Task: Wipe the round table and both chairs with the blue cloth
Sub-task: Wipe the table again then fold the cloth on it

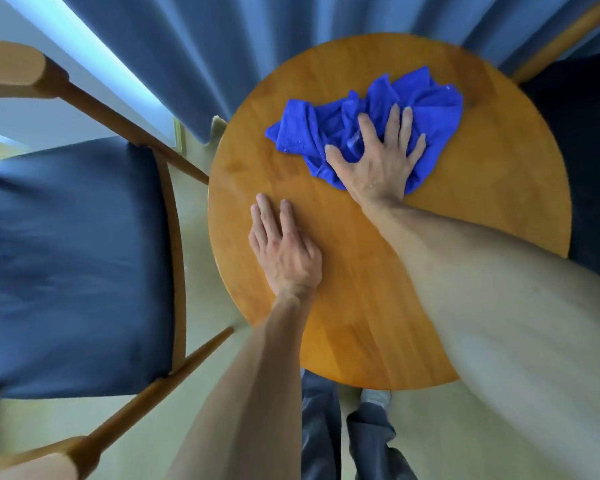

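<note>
**Right hand presses the cloth on the round desk**

The right hand (378, 157) lies flat on the blue cloth (361, 126), its fingers (397, 124) spread wide and straight, pressing the cloth down rather than gripping it. The cloth is crumpled and sits on the far half of the desk (361, 306), toward the curtain (222, 46), with folds showing past the fingertips and to the left of the thumb.

The left hand (284, 251) rests palm down on the bare wood near the desk's left edge, fingers straight and close together, holding nothing. It is well apart from the cloth.

A chair (66, 254) with a dark seat and wooden frame stands just left of the desk. A second chair (589, 150) with a dark seat shows at the right edge, partly behind the desk. The person's legs show below the desk's near rim.
</note>
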Tool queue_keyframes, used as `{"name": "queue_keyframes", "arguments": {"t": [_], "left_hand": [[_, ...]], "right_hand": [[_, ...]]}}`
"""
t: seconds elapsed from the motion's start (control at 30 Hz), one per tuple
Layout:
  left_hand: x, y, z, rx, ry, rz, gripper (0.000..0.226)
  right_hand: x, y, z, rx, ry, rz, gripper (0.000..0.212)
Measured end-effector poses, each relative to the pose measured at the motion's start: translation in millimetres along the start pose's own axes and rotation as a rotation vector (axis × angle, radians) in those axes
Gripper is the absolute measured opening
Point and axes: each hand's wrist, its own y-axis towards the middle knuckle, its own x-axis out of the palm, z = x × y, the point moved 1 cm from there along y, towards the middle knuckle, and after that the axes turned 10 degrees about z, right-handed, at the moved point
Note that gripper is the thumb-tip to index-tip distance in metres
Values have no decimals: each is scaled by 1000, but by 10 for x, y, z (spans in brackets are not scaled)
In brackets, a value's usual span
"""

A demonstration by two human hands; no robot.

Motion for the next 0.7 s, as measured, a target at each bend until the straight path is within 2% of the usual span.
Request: {"name": "queue_keyframes", "arguments": {"t": [0.13, 0.23, 0.3, 0.4, 0.47, 0.57, 0.7], "left_hand": [[-67, 43, 43, -31, 18, -10, 56], [-148, 107, 25, -29, 12, 9, 58], [-208, 118, -45, -108, 39, 49, 56], [-278, 128, -224, -314, 119, 90, 52], [-296, 147, -354, -340, 134, 103, 51], [-315, 244, -500, -302, 67, 126, 44], [-417, 454, -745, -400, -93, 154, 50]], "right_hand": [[-135, -384, 163, -94, 43, 52, 58], [-232, -755, 201, -119, 70, 44, 55], [-277, -1024, 181, -149, 88, 41, 57], [-271, -1256, 80, -210, 72, 7, 62], [-240, -1215, -7, -221, 24, -4, 65], [-137, -925, -236, -165, -38, -10, 72], [66, -568, -709, 64, -17, -10, 74]]}}
